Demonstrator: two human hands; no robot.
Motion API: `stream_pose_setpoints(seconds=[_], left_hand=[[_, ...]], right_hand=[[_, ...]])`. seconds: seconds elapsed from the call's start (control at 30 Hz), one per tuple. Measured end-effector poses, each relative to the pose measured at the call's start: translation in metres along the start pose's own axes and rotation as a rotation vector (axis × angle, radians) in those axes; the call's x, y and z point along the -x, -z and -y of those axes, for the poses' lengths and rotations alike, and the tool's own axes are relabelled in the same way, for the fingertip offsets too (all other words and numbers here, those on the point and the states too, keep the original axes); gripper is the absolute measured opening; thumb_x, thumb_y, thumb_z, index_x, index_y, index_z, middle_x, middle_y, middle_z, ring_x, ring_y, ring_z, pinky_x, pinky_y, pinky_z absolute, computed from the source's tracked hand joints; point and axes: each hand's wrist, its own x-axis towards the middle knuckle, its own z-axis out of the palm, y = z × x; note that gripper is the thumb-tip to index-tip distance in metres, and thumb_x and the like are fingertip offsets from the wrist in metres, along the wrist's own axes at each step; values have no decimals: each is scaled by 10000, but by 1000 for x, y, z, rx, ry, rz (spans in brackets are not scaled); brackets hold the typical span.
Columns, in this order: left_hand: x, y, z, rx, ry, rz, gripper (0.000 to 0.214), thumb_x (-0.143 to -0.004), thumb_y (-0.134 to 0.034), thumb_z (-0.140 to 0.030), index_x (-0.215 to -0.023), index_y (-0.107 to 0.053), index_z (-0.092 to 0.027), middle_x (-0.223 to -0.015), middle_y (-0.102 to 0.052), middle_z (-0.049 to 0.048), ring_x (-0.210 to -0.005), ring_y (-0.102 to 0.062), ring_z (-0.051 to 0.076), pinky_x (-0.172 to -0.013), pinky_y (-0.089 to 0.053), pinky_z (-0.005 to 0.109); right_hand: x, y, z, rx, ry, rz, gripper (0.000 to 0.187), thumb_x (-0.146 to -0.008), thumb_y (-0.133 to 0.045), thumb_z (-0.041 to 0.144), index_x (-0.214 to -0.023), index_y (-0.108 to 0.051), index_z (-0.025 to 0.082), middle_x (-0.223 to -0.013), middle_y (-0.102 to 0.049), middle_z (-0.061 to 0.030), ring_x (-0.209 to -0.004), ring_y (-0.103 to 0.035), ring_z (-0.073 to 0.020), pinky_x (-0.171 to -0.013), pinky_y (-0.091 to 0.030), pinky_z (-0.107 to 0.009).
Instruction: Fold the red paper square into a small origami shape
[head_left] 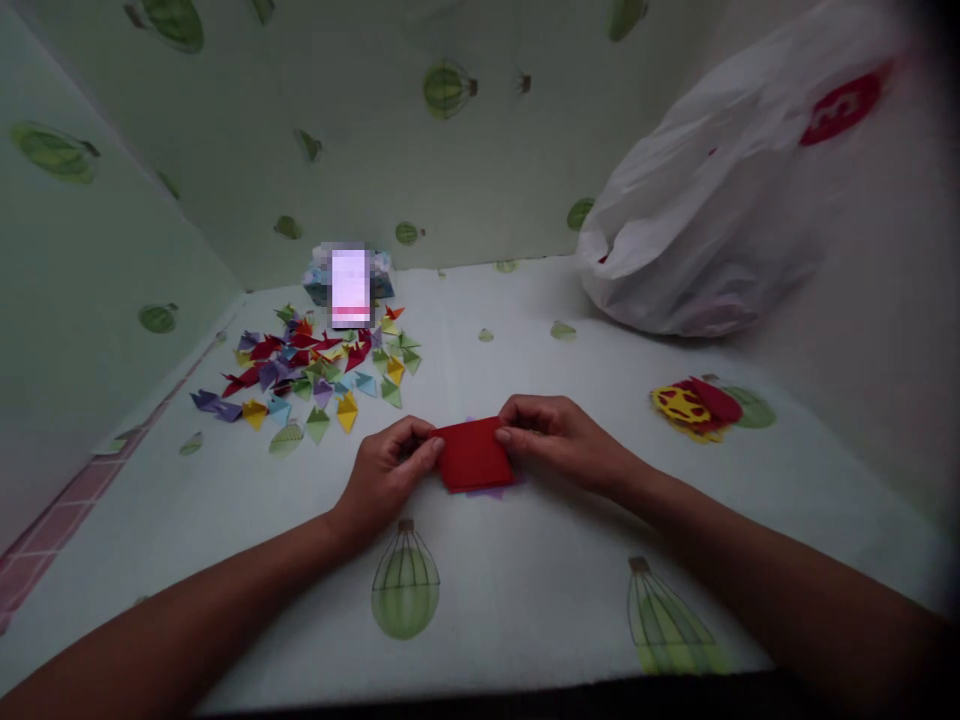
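Note:
Between both hands is a folded piece of red paper, roughly rectangular and slightly tilted. My left hand pinches its left edge between thumb and fingers. At the upper right corner, my right hand grips it the same way. Under the red paper, bits of a purple paper stick out on the table; most of it is hidden.
Many small folded paper pieces in several colours lie at the left. Behind them a lit phone leans against a box. Yellow and red paper cut-outs lie at the right, before a white plastic bag.

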Motion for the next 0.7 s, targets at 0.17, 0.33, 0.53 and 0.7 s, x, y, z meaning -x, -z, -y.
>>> stream_pose_setpoints(seconds=[0.17,0.33,0.53,0.7], left_hand=[[3,-4,-1,271,154,23,206,-839,-691,-357,-838,-620,-164,-683,-615,-27,-605,-543,90,-560,-424,189],[7,-7,-3,404,240,53,245,-772,-768,-311,-905,-621,-167,-671,-603,-38,-604,-551,81,-574,-431,178],[10,-9,-7,426,269,51,235,-776,-761,-301,-903,-622,-159,-673,-606,-32,-583,-525,70,-553,-405,170],[10,-8,-7,470,287,33,202,-777,-752,-248,-927,-631,-187,-612,-558,-59,-549,-489,66,-543,-374,169]], right_hand=[[-1,-9,-4,-239,-130,-10,239,-774,-695,342,-688,-530,191,-578,-523,46,-550,-466,-111,-528,-333,-247],[2,-16,-3,-332,-151,-70,249,-773,-710,326,-704,-509,197,-563,-500,62,-519,-422,-94,-504,-288,-238],[5,-23,-5,-427,-183,11,192,-780,-717,280,-796,-546,195,-611,-551,55,-519,-459,-89,-496,-299,-229],[7,-27,-4,-537,-177,-60,121,-759,-711,221,-827,-613,201,-667,-575,48,-559,-480,-88,-523,-342,-223]])
